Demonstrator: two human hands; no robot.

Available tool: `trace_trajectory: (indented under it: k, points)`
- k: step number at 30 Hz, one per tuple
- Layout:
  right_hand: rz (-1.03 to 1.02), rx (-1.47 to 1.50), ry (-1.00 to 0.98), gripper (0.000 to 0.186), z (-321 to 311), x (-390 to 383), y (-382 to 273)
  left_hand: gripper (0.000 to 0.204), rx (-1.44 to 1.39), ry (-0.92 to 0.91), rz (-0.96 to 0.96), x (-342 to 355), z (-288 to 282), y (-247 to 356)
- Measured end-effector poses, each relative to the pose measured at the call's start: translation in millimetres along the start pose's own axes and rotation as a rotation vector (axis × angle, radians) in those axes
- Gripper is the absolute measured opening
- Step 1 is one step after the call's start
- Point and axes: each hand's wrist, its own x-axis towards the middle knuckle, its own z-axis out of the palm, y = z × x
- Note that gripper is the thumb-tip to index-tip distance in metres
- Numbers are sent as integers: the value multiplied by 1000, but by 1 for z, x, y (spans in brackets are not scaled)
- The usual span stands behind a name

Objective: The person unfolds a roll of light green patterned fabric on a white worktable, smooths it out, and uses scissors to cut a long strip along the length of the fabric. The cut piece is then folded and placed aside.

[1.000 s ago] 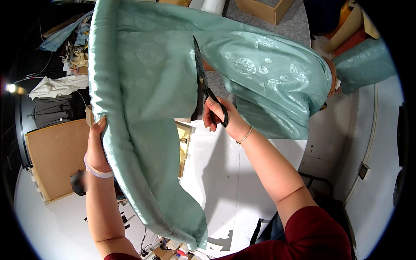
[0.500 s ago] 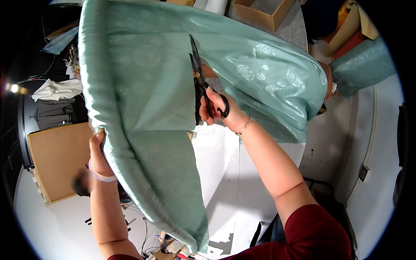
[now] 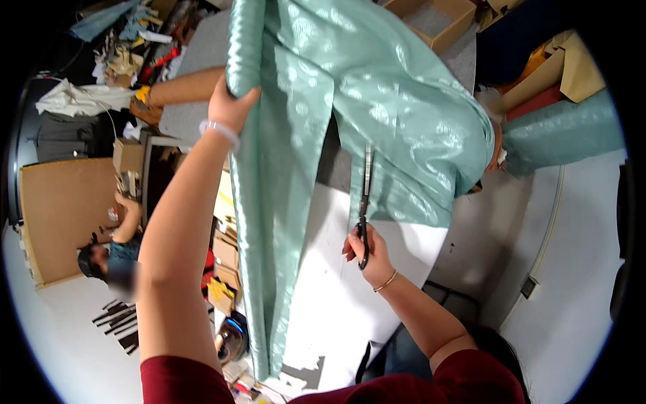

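Head view: the left hand (image 3: pixel 232 108) was clamped on the rolled side of the green patterned fabric (image 3: pixel 293 128), which extended over the tabletop (image 3: pixel 202 57); the right hand (image 3: pixel 374 253), well apart from it, gripped the black-handled scissors (image 3: pixel 364 209).

Short maroon sleeves (image 3: pixel 185 379) go with 1 pale left bangle (image 3: pixel 222 130) and 1 thin golden right bangle (image 3: pixel 386 281).

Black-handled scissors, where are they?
In the head view, the black-handled scissors are just right of centre, in the person's right hand, blades pointing up in front of shiny green patterned fabric.
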Motion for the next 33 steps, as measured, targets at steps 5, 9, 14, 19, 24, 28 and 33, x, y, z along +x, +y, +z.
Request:
trace_trajectory:
  k: [5, 9, 14, 19, 24, 28, 33]
  points:
    - [-89, -102, 101, 9, -46, -52, 27, 65, 353, 155, 59, 7, 53, -37]
    - [-86, -111, 100, 11, -69, -58, 44, 74, 474, 48, -35, 4, 83, -37]
    - [-87, -95, 86, 9, -69, -48, 54, 78, 618, 31, -125, -18, 94, -10]
    - [-186, -249, 185, 22, -64, -43, 53, 60, 551, 414, 543, -161, 118, 14]
    - [-130, -316, 159, 27, -60, -46, 53, 82, 49, -230, 147, -505, 116, 3]
    - [-109, -347, 189, 36, -57, -45, 54, 96, 193, -192, -561, -702, 78, 8]
    - [-155, -449, 237, 49, -63, -41, 70, 97, 366, -151, -926, -845, 29, -26]
